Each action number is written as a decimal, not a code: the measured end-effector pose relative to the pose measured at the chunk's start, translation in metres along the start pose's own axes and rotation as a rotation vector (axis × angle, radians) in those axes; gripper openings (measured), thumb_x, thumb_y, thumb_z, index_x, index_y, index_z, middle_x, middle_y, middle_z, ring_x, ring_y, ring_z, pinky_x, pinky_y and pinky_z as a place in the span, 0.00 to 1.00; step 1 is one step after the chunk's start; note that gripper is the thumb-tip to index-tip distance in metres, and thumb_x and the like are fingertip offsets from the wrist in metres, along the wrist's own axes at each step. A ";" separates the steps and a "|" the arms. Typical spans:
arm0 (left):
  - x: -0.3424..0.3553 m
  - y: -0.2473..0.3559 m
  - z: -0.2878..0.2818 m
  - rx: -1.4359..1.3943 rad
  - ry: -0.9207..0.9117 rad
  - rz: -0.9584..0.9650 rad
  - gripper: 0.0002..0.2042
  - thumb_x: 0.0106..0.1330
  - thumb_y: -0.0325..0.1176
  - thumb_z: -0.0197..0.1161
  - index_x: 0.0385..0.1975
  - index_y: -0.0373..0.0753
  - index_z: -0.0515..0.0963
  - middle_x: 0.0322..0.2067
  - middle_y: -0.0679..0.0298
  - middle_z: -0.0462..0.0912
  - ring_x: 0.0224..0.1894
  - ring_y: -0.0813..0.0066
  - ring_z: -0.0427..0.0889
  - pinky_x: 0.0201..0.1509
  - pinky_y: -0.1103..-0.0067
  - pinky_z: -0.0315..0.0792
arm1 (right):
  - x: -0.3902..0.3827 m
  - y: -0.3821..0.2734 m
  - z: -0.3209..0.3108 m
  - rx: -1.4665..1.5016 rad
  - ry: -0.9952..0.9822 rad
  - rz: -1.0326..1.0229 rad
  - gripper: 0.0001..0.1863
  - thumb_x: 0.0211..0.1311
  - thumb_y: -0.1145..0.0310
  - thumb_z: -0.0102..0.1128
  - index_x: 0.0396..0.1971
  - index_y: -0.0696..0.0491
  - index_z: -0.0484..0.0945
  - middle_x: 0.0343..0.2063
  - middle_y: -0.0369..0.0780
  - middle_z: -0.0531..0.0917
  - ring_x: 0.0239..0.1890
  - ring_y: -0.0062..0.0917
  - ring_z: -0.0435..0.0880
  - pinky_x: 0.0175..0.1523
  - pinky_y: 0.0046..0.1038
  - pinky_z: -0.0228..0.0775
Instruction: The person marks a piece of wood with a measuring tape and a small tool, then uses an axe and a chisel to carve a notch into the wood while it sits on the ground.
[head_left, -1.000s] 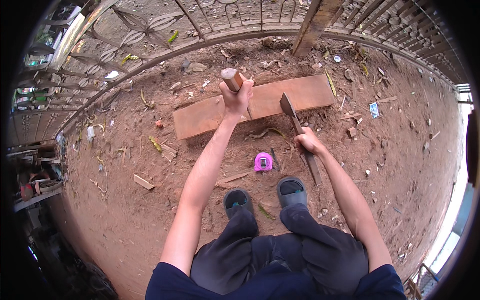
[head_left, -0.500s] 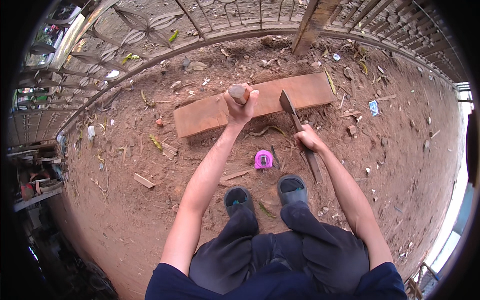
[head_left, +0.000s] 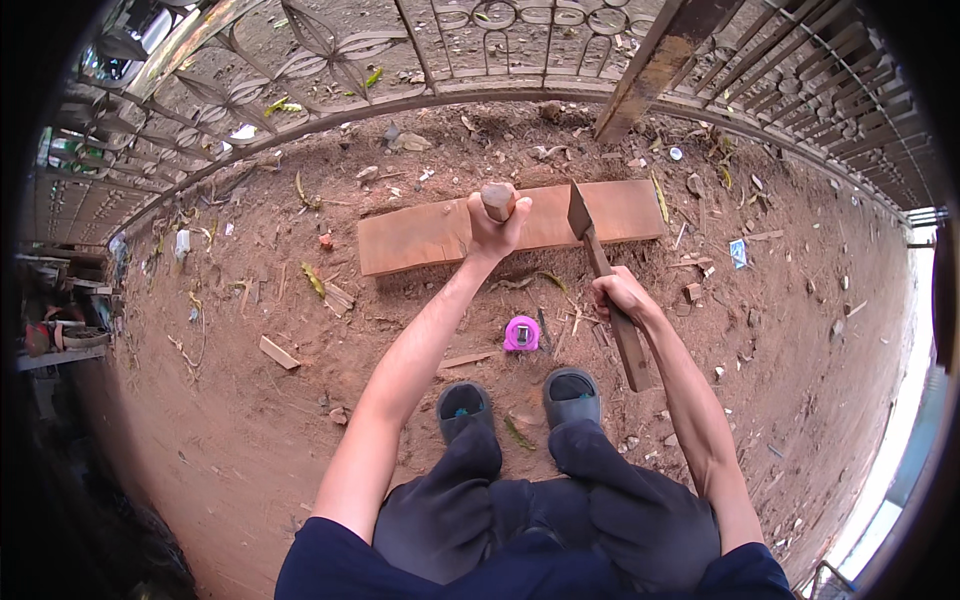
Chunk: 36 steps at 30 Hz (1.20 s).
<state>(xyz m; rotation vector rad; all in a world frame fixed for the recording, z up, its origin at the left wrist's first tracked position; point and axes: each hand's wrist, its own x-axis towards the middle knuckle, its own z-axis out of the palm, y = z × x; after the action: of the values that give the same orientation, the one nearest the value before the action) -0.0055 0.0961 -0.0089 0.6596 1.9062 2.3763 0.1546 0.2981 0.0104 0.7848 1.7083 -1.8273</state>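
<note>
On the bare ground (head_left: 230, 430), past the toes of the slippers (head_left: 465, 410), lies the reddish wooden plank (head_left: 410, 238), its length running from left to right. Above about the middle of the plank, the left hand (head_left: 494, 238) has its fingers clamped around a wooden piece (head_left: 498, 202), which shows its end upward; its lower part is hidden, so I cannot tell if it touches the plank. Compared with one second ago, this hand has moved a little to the right along the plank, and the piece, which was leaning, now looks more upright. I judge this as adjusting its position. At the near side of the plank, the right hand (head_left: 620, 292) has its fingers closed on the handle of a flat-bladed tool (head_left: 600, 260), whose blade overlaps the plank in view. Nearer than the plank sits a pink tape measure (head_left: 521, 334); beyond it stands a metal fence (head_left: 500, 92).
</note>
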 end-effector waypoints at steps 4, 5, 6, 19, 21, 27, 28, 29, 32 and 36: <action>0.004 -0.005 0.006 0.069 -0.011 0.064 0.10 0.61 0.24 0.62 0.18 0.36 0.71 0.14 0.71 0.72 0.15 0.87 0.70 0.17 0.84 0.60 | -0.038 -0.064 0.002 0.083 -0.006 -0.003 0.04 0.48 0.75 0.52 0.20 0.57 0.67 0.14 0.37 0.68 0.13 0.23 0.69 0.20 0.29 0.62; 0.004 -0.003 0.005 0.100 -0.040 0.065 0.10 0.61 0.24 0.63 0.18 0.37 0.71 0.14 0.71 0.72 0.15 0.86 0.70 0.17 0.83 0.61 | -0.055 -0.089 0.009 0.100 -0.031 -0.023 0.04 0.49 0.75 0.52 0.20 0.56 0.67 0.14 0.37 0.68 0.13 0.23 0.69 0.20 0.29 0.61; 0.003 0.005 0.003 0.174 -0.034 0.072 0.11 0.60 0.26 0.64 0.17 0.38 0.71 0.14 0.72 0.72 0.16 0.86 0.71 0.18 0.82 0.63 | -0.073 -0.115 0.020 0.089 -0.033 -0.044 0.04 0.48 0.75 0.52 0.20 0.56 0.67 0.15 0.37 0.68 0.13 0.23 0.68 0.20 0.29 0.60; 0.007 0.023 0.014 0.169 -0.006 0.144 0.13 0.57 0.31 0.65 0.14 0.36 0.71 0.11 0.66 0.70 0.15 0.80 0.71 0.20 0.75 0.64 | -0.226 -0.289 0.078 0.014 -0.212 -0.835 0.15 0.25 0.75 0.53 0.21 0.57 0.64 0.12 0.38 0.66 0.13 0.20 0.64 0.17 0.21 0.54; 0.005 0.026 0.008 0.145 0.000 0.152 0.13 0.57 0.30 0.65 0.14 0.36 0.70 0.11 0.65 0.70 0.15 0.80 0.71 0.20 0.75 0.63 | -0.206 -0.259 0.087 -0.006 -0.150 -0.693 0.15 0.26 0.74 0.55 0.23 0.56 0.68 0.13 0.36 0.69 0.14 0.20 0.67 0.22 0.22 0.61; 0.004 -0.009 0.014 0.216 -0.033 0.261 0.05 0.58 0.29 0.64 0.24 0.35 0.80 0.16 0.68 0.77 0.20 0.82 0.76 0.23 0.78 0.68 | -0.132 -0.173 0.078 -0.386 -0.091 -0.099 0.06 0.46 0.71 0.55 0.21 0.58 0.70 0.14 0.36 0.73 0.14 0.22 0.73 0.21 0.26 0.65; 0.006 -0.001 0.015 0.225 -0.028 0.261 0.05 0.58 0.29 0.64 0.24 0.35 0.80 0.16 0.68 0.77 0.20 0.82 0.76 0.23 0.78 0.68 | -0.142 -0.187 0.078 -0.360 -0.137 -0.108 0.06 0.44 0.71 0.55 0.22 0.58 0.70 0.14 0.36 0.73 0.14 0.22 0.73 0.21 0.26 0.65; 0.011 0.006 0.016 0.186 -0.015 0.250 0.06 0.57 0.29 0.65 0.21 0.35 0.78 0.15 0.65 0.76 0.18 0.79 0.75 0.22 0.77 0.67 | -0.153 -0.202 0.078 -0.333 -0.183 -0.117 0.07 0.43 0.72 0.55 0.22 0.58 0.71 0.15 0.36 0.73 0.14 0.22 0.73 0.21 0.26 0.64; -0.001 0.022 -0.002 0.223 -0.033 0.138 0.09 0.56 0.31 0.65 0.18 0.35 0.76 0.15 0.62 0.78 0.17 0.76 0.77 0.22 0.75 0.69 | -0.178 -0.249 0.092 -0.335 -0.157 -0.441 0.11 0.37 0.73 0.54 0.26 0.59 0.71 0.14 0.37 0.70 0.12 0.21 0.68 0.17 0.23 0.60; 0.003 0.018 0.012 0.172 -0.040 0.180 0.09 0.56 0.31 0.65 0.18 0.35 0.77 0.15 0.62 0.79 0.18 0.77 0.78 0.22 0.76 0.69 | -0.240 -0.298 0.111 0.070 0.000 -0.705 0.17 0.29 0.75 0.52 0.27 0.61 0.64 0.10 0.38 0.65 0.10 0.21 0.66 0.11 0.21 0.59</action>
<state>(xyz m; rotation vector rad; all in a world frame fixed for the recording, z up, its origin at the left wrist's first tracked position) 0.0003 0.1037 0.0104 0.9197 2.1358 2.2932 0.1032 0.2051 0.3945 0.1981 2.0984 -2.3336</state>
